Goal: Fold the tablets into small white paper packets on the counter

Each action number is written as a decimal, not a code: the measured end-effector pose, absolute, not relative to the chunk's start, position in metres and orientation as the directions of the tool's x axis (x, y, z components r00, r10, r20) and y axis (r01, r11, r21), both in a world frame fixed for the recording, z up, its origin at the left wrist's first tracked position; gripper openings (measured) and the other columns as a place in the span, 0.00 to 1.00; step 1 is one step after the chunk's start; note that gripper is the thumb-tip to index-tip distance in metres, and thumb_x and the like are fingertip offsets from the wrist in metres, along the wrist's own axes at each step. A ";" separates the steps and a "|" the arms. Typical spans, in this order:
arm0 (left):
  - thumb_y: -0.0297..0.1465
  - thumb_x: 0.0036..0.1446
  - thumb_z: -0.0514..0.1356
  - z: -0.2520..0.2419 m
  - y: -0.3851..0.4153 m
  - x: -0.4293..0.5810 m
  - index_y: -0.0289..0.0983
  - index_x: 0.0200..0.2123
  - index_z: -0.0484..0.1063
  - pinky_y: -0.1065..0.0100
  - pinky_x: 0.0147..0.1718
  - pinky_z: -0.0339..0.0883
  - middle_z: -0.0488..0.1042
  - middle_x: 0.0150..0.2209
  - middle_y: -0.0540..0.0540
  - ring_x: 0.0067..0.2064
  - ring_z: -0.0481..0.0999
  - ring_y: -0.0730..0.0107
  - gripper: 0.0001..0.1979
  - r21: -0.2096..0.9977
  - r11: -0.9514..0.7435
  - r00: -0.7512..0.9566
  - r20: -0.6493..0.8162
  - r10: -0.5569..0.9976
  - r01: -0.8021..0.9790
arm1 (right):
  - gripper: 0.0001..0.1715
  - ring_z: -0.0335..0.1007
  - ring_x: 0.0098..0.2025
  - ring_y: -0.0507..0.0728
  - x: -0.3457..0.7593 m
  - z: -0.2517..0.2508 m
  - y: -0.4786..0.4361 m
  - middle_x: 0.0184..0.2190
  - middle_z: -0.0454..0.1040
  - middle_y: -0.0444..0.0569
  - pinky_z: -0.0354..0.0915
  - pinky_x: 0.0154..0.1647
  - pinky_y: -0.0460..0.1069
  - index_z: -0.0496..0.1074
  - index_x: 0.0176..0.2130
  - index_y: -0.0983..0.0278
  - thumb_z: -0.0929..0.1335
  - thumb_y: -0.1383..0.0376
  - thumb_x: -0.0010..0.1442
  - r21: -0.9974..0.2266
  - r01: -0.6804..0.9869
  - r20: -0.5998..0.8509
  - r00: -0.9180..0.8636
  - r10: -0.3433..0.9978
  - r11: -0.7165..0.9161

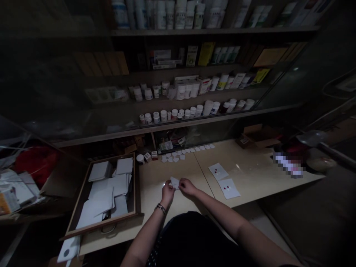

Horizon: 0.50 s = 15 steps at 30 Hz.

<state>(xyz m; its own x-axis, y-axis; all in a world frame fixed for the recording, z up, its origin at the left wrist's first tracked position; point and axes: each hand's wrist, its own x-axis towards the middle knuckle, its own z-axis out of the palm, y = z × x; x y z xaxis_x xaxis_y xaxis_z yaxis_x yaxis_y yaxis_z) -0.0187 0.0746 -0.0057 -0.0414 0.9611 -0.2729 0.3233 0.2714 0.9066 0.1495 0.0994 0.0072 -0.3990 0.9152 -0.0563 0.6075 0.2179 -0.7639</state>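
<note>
Over the middle of a pale wooden counter, both my hands pinch one small folded white paper. My left hand, with a watch on its wrist, grips the paper's left edge. My right hand grips its right edge. To the right lie two flat white paper squares, each with two small red pills on it. A row of small folded white packets runs along the counter's back edge.
An open wooden drawer at left holds stacks of white paper sheets. Glass-fronted shelves behind carry several white medicine bottles and boxes. A cardboard box sits at back right. A small white bottle stands by the drawer.
</note>
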 end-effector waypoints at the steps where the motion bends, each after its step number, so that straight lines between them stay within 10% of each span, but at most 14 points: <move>1: 0.21 0.47 0.59 -0.004 0.076 -0.020 0.32 0.47 0.67 0.72 0.31 0.65 0.73 0.26 0.52 0.29 0.74 0.71 0.21 0.898 0.273 -0.044 -0.275 0.960 0.344 | 0.07 0.65 0.32 0.53 0.150 0.008 0.099 0.28 0.70 0.47 0.60 0.35 0.46 0.72 0.25 0.66 0.65 0.74 0.51 -0.765 0.606 -0.060 -0.404 0.913 0.217; 15: 0.23 0.55 0.59 0.016 0.071 -0.011 0.34 0.53 0.65 0.71 0.39 0.64 0.75 0.37 0.45 0.39 0.75 0.67 0.22 0.759 0.294 -0.155 -0.252 0.955 0.581 | 0.07 0.64 0.33 0.54 0.139 0.004 0.104 0.29 0.69 0.47 0.60 0.37 0.46 0.69 0.25 0.66 0.65 0.75 0.48 -0.701 0.695 -0.102 -0.318 0.943 0.159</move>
